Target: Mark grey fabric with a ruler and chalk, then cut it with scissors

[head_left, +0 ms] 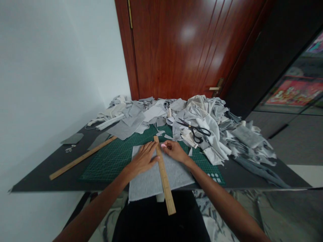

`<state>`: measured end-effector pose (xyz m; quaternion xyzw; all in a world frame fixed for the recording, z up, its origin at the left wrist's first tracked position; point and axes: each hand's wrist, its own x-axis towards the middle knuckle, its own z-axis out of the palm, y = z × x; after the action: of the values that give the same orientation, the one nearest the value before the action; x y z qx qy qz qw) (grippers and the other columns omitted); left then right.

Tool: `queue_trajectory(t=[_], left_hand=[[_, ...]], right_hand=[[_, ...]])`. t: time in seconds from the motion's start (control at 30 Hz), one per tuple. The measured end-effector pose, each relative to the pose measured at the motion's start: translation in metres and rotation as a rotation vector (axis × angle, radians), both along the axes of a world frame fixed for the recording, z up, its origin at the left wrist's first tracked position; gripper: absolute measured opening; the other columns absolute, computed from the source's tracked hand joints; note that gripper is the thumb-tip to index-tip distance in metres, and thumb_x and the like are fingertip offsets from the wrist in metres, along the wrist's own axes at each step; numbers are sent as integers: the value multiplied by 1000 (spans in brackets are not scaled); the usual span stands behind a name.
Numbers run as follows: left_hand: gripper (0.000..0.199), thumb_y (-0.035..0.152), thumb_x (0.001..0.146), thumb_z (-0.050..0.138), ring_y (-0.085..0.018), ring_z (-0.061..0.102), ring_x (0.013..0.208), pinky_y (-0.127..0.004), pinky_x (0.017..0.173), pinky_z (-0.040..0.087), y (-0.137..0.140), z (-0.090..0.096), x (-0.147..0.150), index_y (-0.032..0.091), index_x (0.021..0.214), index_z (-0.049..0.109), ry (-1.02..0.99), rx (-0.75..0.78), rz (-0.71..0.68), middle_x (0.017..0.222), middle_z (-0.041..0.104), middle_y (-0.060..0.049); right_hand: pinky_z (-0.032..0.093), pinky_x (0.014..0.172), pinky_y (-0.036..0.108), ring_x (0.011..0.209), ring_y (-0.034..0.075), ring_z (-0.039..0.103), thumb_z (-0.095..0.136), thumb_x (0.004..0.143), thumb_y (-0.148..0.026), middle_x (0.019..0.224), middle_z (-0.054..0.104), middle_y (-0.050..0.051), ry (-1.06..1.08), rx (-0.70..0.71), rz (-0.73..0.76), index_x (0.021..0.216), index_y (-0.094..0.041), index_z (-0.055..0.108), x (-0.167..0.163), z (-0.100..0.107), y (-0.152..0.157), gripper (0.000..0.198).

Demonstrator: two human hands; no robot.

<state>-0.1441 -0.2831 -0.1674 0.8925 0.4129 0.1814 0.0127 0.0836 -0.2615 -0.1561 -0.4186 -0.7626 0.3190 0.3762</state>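
A piece of light grey fabric (146, 185) lies over the near edge of the green cutting mat (108, 158), its front part hanging past the table edge. Lengthwise across it rests a wooden ruler (165, 181), whose near end juts out beyond the table. My left hand (145, 156) is spread flat on the fabric, fingers and thumb pressing against the ruler's left side. On the other side of the ruler, my right hand (174, 150) is closed in a pinch around a small pink piece of chalk (164, 145), close to the ruler's far end.
Black-handled scissors (194, 129) lie on a large heap of fabric (209, 114) at the right. Grey fabric scraps (133, 117) cover the back of the table. A second wooden ruler (83, 158) lies at the left. A wooden door (176, 50) stands behind.
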Motion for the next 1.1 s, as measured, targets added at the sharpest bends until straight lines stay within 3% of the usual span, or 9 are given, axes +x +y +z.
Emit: queue_trajectory(t=[0.13, 0.27, 0.43, 0.57, 0.77, 1.1], left_hand=[[64, 48, 108, 43, -31, 34, 155, -51, 128, 29, 6, -5, 0, 14, 161, 34, 23, 7, -2, 164, 42, -17], [60, 46, 109, 39, -31, 33, 156, -52, 129, 27, 15, -8, 2, 14, 159, 39, 58, 14, 22, 164, 42, -17], [60, 47, 108, 40, -30, 32, 157, -54, 128, 29, 31, -5, 5, 17, 160, 38, 67, -3, 53, 166, 41, -16], [59, 45, 107, 44, -31, 33, 156, -50, 128, 29, 40, 0, 8, 14, 157, 42, 72, -13, 72, 165, 42, -17], [58, 45, 106, 48, -31, 34, 155, -48, 128, 29, 47, -4, 10, 12, 154, 46, 65, 9, 119, 162, 45, -17], [59, 44, 105, 48, -31, 33, 156, -49, 127, 31, 62, -5, 10, 15, 157, 45, 63, -21, 133, 164, 44, -15]], right_hand=[[43, 67, 24, 70, 14, 60, 48, 101, -38, 80, 69, 2, -117, 81, -213, 90, -18, 65, -12, -9, 6, 29], [43, 71, 25, 75, 16, 62, 46, 102, -32, 85, 70, 4, -194, 114, -314, 98, -17, 66, -15, -10, 13, 25], [45, 74, 22, 80, 16, 68, 47, 106, -31, 92, 75, 5, -318, 120, -322, 104, -16, 67, -16, 1, 27, 25], [46, 75, 21, 86, 16, 73, 45, 109, -34, 95, 78, 7, -433, 102, -356, 106, -15, 69, -20, 7, 36, 30], [50, 79, 26, 94, 23, 77, 41, 110, -31, 103, 79, 15, -627, 72, -463, 118, -12, 67, -32, 10, 44, 34], [57, 84, 34, 103, 29, 78, 37, 110, -27, 108, 77, 23, -841, 39, -494, 123, -9, 63, -51, 19, 57, 34]])
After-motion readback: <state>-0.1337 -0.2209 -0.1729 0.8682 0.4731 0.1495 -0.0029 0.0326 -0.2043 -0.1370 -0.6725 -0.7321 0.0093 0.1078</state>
